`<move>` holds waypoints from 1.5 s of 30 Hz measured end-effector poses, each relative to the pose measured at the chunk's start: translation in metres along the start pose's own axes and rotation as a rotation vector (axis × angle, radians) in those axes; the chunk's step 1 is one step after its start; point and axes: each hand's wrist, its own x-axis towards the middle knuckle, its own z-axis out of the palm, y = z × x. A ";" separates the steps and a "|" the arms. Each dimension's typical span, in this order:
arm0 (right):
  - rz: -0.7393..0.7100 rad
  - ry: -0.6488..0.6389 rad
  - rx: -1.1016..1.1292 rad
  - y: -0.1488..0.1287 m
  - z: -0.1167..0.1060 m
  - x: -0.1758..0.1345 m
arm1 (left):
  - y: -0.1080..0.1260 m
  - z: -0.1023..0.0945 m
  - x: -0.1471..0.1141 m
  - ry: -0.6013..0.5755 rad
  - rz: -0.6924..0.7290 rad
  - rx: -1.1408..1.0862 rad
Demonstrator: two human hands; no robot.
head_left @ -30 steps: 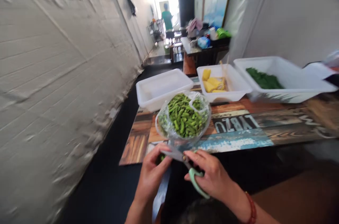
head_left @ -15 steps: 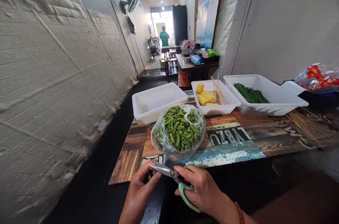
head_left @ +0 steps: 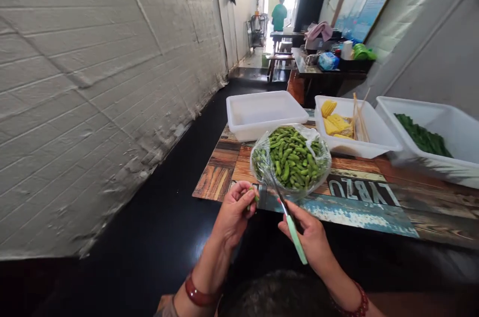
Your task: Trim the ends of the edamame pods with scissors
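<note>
Head view: left hand (head_left: pixel 235 209) fingers clamped on a green pod (head_left: pixel 256 197); right hand (head_left: pixel 310 237) fingers wrapped around scissors (head_left: pixel 291 224), blades now swung off the pod, so no cutting this instant. Just beyond fingertips: bag of pods (head_left: pixel 294 161); farther out, white tray (head_left: pixel 266 112), corn tray (head_left: pixel 361 148).

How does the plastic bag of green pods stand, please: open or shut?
Open: the plastic bag has its mouth spread, and the green pods show bare inside.
</note>
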 end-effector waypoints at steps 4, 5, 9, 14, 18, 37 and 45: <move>-0.061 -0.054 -0.046 0.001 0.004 -0.003 | -0.001 0.001 0.001 0.032 -0.009 -0.075; -0.078 -0.065 -0.062 0.001 0.005 -0.003 | -0.002 0.001 0.001 0.041 -0.007 -0.084; -0.107 -0.089 -0.096 -0.005 0.008 0.001 | -0.001 0.002 0.003 0.050 0.019 -0.115; -0.106 -0.147 -0.155 -0.013 0.012 0.010 | 0.001 -0.001 0.007 0.025 0.048 -0.106; -0.143 -0.164 -0.218 -0.016 0.014 0.017 | 0.003 -0.007 0.011 0.043 0.076 -0.087; -0.187 -0.220 -0.238 -0.023 0.009 0.030 | 0.013 -0.008 0.015 0.080 0.207 0.136; -0.156 -0.137 -0.149 -0.010 -0.005 0.016 | 0.009 0.021 0.011 0.052 0.214 0.278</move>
